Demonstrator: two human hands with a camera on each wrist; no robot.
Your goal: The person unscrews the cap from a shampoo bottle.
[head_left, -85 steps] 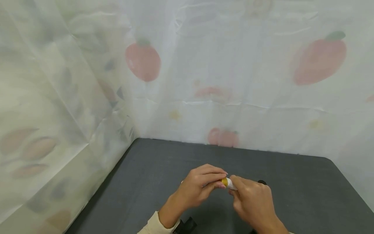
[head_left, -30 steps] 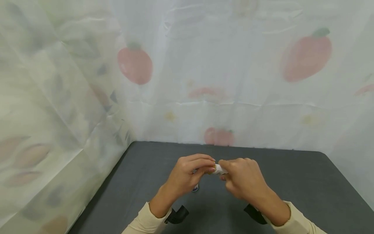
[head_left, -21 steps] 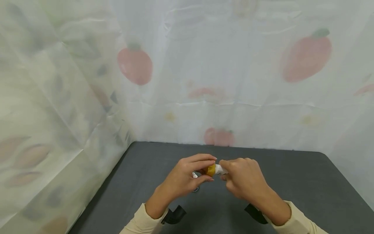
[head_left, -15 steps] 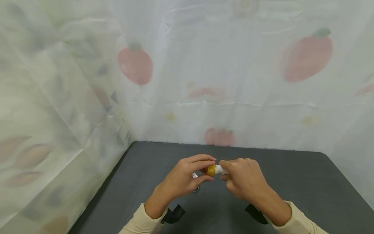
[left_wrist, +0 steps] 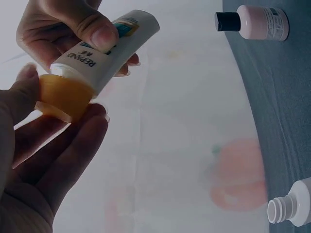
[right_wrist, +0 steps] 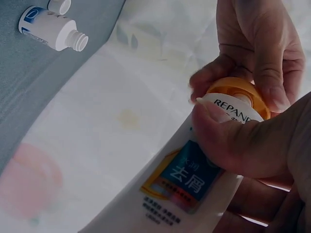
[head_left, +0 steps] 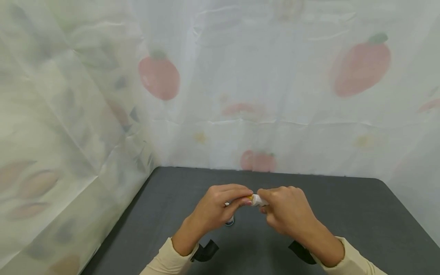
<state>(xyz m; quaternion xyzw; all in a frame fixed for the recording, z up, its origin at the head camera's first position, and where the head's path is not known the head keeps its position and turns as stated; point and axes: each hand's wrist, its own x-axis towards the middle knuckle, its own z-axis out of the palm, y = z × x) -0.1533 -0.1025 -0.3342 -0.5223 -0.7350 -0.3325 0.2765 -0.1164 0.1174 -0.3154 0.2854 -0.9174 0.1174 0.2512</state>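
Note:
Above the table, both hands hold one white squeeze tube [head_left: 259,200] of shampoo with an orange-yellow cap [left_wrist: 65,97]. My right hand [head_left: 288,208] grips the tube's body, thumb flat over its printed label [right_wrist: 184,174]. The left hand [head_left: 218,206] pinches the cap between thumb and fingers. In the right wrist view, a pale neck shows inside the cap's rim, and the cap sits slightly tilted against the tube's shoulder. In the head view the left fingers cover most of the cap.
On the dark grey table [head_left: 185,183], a white bottle [right_wrist: 46,29] with a bare threaded neck stands partly behind the left hand. A small white round piece [right_wrist: 59,6] lies beside it. A pink bottle [left_wrist: 265,23] with a black cap stands elsewhere. Printed sheeting [head_left: 220,95] borders the table.
Both hands moved slightly left in the head view from the earliest frame. The left fingers spread apart around the cap about half a second ago, then came back together on it.

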